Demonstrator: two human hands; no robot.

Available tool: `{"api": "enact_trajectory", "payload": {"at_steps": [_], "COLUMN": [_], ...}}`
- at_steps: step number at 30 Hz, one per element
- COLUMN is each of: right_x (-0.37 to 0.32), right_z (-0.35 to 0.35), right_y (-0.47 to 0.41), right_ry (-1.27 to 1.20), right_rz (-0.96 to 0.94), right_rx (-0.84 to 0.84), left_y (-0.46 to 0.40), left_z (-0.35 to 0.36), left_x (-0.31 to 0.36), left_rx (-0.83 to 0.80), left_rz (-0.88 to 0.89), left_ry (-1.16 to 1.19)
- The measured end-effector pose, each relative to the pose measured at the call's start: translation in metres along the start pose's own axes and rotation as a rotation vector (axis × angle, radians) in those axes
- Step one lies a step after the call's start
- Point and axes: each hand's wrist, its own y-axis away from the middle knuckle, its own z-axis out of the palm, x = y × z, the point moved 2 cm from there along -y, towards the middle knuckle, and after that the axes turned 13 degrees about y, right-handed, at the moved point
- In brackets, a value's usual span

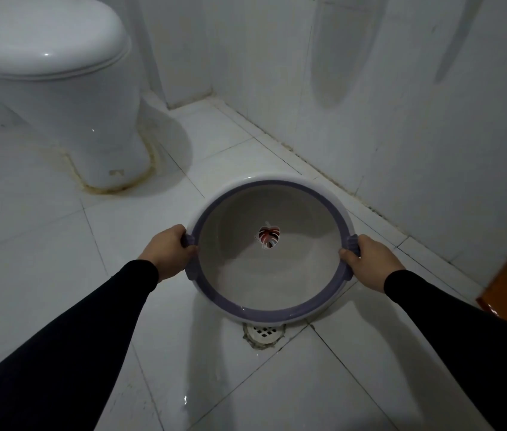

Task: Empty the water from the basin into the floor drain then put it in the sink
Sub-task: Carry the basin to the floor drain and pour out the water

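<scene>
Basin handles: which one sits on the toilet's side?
The purple handle gripped by the left hand; the right hand holds the wall-side handle.

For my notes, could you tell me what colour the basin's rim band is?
The basin has a muted purple rim band; the head view shows it.

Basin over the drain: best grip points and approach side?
By the two purple lugs on opposite sides of the basin rim, one from each side. They jut out from the smooth round rim and balance it for tipping. The left hand and right hand hold it there, with the near edge above the floor drain.
</scene>
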Motion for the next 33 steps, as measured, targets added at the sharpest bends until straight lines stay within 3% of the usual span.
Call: {"api": "enact_trajectory", "payload": {"at_steps": [33], "right_x": [0.011], "right_z": [0.009], "right_y": [0.001], "right_ry": [-0.051], "right_rz": [-0.087], "right_rx": [0.009], "left_y": [0.005], "left_z": [-0.007], "left_x": [-0.003], "left_rx": [-0.064], "left_rz": [0.033], "left_ry": [-0.139]}}
